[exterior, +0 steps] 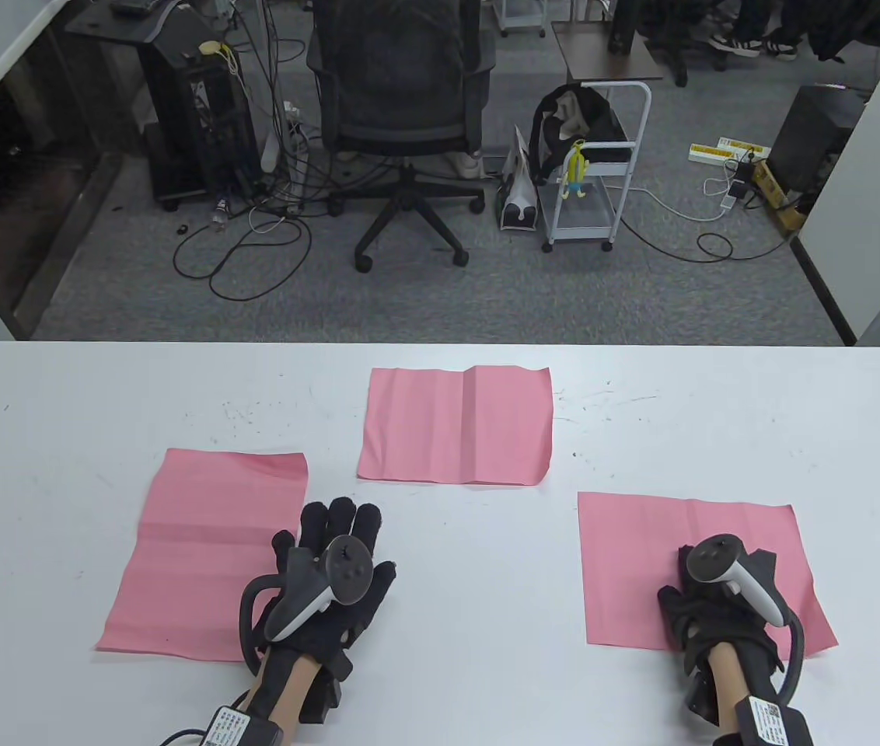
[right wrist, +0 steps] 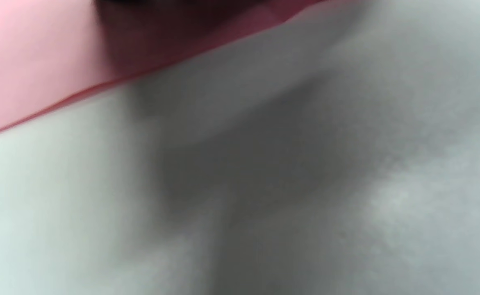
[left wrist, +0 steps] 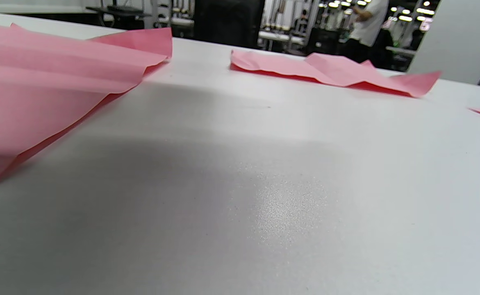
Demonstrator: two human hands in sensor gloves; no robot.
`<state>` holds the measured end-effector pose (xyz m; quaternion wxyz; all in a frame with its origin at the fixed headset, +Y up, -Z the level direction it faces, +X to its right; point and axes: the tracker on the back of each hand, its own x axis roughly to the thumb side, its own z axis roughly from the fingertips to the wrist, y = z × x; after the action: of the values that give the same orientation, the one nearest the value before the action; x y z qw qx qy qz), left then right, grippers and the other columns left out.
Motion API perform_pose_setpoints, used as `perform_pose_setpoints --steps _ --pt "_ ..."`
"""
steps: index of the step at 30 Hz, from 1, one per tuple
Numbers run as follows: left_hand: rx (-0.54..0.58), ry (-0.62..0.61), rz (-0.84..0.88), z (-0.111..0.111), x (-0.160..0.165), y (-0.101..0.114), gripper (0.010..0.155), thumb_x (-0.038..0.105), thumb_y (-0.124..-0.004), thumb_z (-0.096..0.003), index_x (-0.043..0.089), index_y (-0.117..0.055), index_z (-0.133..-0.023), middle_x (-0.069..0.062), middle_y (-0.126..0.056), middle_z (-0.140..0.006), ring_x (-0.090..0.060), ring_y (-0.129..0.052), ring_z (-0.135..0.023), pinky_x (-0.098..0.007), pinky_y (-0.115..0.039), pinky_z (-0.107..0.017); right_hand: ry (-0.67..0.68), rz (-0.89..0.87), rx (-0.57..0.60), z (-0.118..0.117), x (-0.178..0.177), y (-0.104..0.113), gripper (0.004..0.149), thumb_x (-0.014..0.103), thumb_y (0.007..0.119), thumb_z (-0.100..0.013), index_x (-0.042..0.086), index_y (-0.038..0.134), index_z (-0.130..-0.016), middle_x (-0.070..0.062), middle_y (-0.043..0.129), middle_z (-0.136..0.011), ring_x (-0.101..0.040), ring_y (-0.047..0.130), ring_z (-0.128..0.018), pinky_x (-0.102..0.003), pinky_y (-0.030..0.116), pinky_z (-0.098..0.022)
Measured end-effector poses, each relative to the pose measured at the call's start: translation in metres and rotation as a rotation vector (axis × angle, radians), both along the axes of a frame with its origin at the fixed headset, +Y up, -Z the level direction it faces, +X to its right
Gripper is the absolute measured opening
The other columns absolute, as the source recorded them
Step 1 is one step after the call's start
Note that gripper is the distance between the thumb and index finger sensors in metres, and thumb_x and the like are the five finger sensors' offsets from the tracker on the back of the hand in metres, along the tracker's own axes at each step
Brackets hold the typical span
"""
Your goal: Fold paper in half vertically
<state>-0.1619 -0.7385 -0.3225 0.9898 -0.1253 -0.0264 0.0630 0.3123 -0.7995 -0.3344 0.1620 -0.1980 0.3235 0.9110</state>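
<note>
While three pink sheets lie on the table (exterior: 59,435), none of them is folded over yet, so the fold itself seems wholly ahead. The right hand (exterior: 724,614) rests on the near part of the right sheet (exterior: 642,559), fingers bent down onto it; whether they pinch an edge I cannot tell, since the tracker hides them and the right wrist view is a blur of pink and grey. That sheet looks like the one about to be worked. The left hand (exterior: 327,590) lies flat with fingers spread on bare table, empty, with the left sheet (exterior: 199,544) just beside its outer edge. Ahead of both hands, between them, lies the middle sheet (exterior: 455,427), untouched and creased down its centre. All three sheets show old crease lines but lie opened out. What remains, by my reading: lift one side, bring it across to the opposite edge, and press the crease.
</note>
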Motion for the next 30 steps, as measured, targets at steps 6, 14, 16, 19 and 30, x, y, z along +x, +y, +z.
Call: perform_pose_setpoints --steps 6,14,16,19,30 --pt "-0.003 -0.004 -0.001 0.000 0.001 0.000 0.079 0.071 -0.041 -0.0499 0.045 -0.007 -0.116 0.008 -0.006 -0.131 -0.031 -0.005 -0.121 -0.066 -0.020 -0.085 0.040 0.016 -0.012 0.003 -0.016 -0.002 0.071 0.054 0.058 -0.050 0.038 0.016 -0.104 -0.001 0.003 -0.113 -0.038 0.002 -0.103 -0.064 0.016 -0.074" --pt "-0.008 -0.010 0.004 0.000 0.002 -0.001 0.079 0.071 -0.041 -0.0500 0.045 -0.007 -0.116 0.007 -0.006 -0.130 -0.031 -0.005 -0.121 -0.066 -0.020 -0.085 0.143 0.062 -0.019 0.006 -0.072 -0.003 0.070 0.056 0.053 -0.050 0.036 0.012 -0.104 -0.004 -0.001 -0.112 -0.041 0.003 -0.102 -0.065 0.019 -0.072" --pt "-0.011 -0.014 0.004 0.000 0.003 -0.002 0.079 0.071 -0.041 -0.0501 0.045 -0.007 -0.116 0.007 -0.005 -0.130 -0.031 -0.005 -0.121 -0.066 -0.020 -0.085 0.165 0.067 -0.024 0.005 -0.087 -0.003 0.070 0.056 0.052 -0.050 0.036 0.012 -0.104 -0.004 -0.001 -0.112 -0.041 0.003 -0.102 -0.066 0.019 -0.072" --pt "-0.017 -0.015 0.006 0.000 0.003 -0.002 0.079 0.071 -0.041 -0.0502 0.045 -0.007 -0.116 0.007 -0.005 -0.130 -0.031 -0.005 -0.121 -0.066 -0.020 -0.085 0.190 0.072 -0.028 0.004 -0.110 -0.004 0.070 0.056 0.051 -0.050 0.036 0.010 -0.104 -0.004 0.000 -0.112 -0.042 0.002 -0.101 -0.066 0.019 -0.072" --pt "-0.038 -0.026 0.004 0.000 0.005 -0.003 0.079 0.071 -0.041 -0.0503 0.044 -0.007 -0.116 0.007 -0.005 -0.130 -0.031 -0.005 -0.121 -0.066 -0.020 -0.085 0.265 0.093 -0.033 0.000 -0.203 -0.004 0.070 0.057 0.049 -0.051 0.035 0.009 -0.104 -0.006 -0.001 -0.111 -0.043 0.003 -0.101 -0.066 0.021 -0.071"
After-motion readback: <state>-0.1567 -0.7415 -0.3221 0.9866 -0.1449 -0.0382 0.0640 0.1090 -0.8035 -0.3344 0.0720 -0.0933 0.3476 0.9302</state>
